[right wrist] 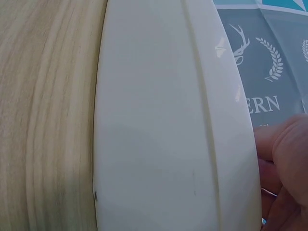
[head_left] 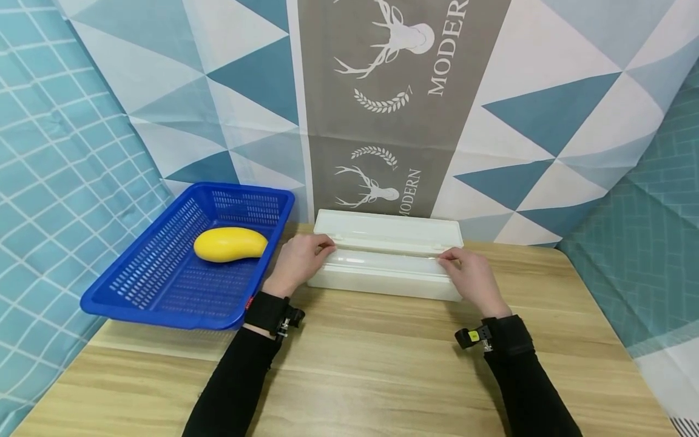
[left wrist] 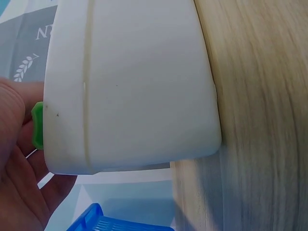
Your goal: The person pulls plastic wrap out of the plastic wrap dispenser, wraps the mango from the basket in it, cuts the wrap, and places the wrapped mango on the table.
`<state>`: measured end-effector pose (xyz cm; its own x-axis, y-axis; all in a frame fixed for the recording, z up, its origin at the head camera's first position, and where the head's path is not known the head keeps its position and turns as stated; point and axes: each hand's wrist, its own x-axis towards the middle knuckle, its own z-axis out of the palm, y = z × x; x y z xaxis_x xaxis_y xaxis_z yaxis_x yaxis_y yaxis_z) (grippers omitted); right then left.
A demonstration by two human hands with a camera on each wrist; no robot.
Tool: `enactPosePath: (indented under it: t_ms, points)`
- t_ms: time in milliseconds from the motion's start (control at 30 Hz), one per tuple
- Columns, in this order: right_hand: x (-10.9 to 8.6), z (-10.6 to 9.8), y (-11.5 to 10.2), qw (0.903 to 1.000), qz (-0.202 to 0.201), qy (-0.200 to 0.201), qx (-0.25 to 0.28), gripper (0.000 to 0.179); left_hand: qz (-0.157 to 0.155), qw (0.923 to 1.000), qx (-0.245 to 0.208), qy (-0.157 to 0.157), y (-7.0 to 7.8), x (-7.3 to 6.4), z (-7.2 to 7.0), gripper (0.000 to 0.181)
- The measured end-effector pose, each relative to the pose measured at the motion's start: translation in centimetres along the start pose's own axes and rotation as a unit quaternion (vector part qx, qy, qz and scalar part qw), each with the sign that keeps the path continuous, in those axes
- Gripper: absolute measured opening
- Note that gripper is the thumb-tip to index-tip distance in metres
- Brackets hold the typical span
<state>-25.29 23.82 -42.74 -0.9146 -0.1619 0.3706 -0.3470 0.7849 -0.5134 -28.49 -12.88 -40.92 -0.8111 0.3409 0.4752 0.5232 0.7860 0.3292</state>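
Note:
A long white cling film dispenser (head_left: 384, 284) sits near the back of the table with its lid (head_left: 388, 224) raised. Inside it lies a roll of clear cling film (head_left: 382, 262). At the dispenser's left end, my left hand (head_left: 297, 262) pinches the film between thumb and fingers. My right hand (head_left: 474, 276) pinches the film toward the opposite end. In the left wrist view a small green part (left wrist: 37, 125) shows at the box's edge beside the fingers. The dispenser's front wall (right wrist: 154, 115) fills most of the right wrist view and hides the fingertips.
A blue plastic basket (head_left: 180, 318) stands at the left, close to my left forearm, with a yellow squash-like vegetable (head_left: 229, 244) in it. Patterned cloth (head_left: 251, 79) hangs right behind the dispenser. The wooden table (head_left: 382, 370) extends in front.

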Motion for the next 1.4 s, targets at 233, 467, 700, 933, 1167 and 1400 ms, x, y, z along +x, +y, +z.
enactPosePath:
  t_ms: [233,467,700,933,1167,1400]
  points:
    - [0.1,-0.2,0.3,0.9993,0.026,-0.021,-0.012,0.031,-0.009,0.9997,0.009,0.021,0.2,0.1,0.2,0.014]
    - [0.2,-0.9,-0.9,0.9990,0.030,-0.014,-0.029,0.021,-0.021,0.9993,0.015,0.027,0.2,0.2,0.2,0.015]
    - [0.5,-0.6,-1.0,0.9991,0.011,0.030,-0.027,0.016,-0.032,0.9992,0.007,0.022,0.2,0.3,0.1,0.015]
    - [0.5,-0.4,-0.9,0.9981,0.012,0.055,-0.025,0.018,-0.031,0.9992,-0.011,0.025,0.3,0.2,0.1,0.015]
    - [0.5,-0.6,-1.0,0.9971,0.012,0.072,-0.023,0.017,-0.032,0.9987,-0.016,0.036,0.5,0.3,0.1,0.016]
    - [0.5,-0.8,-1.1,0.9978,0.015,0.062,-0.018,0.019,-0.033,0.9979,-0.025,0.049,0.5,0.3,-0.1,0.016]
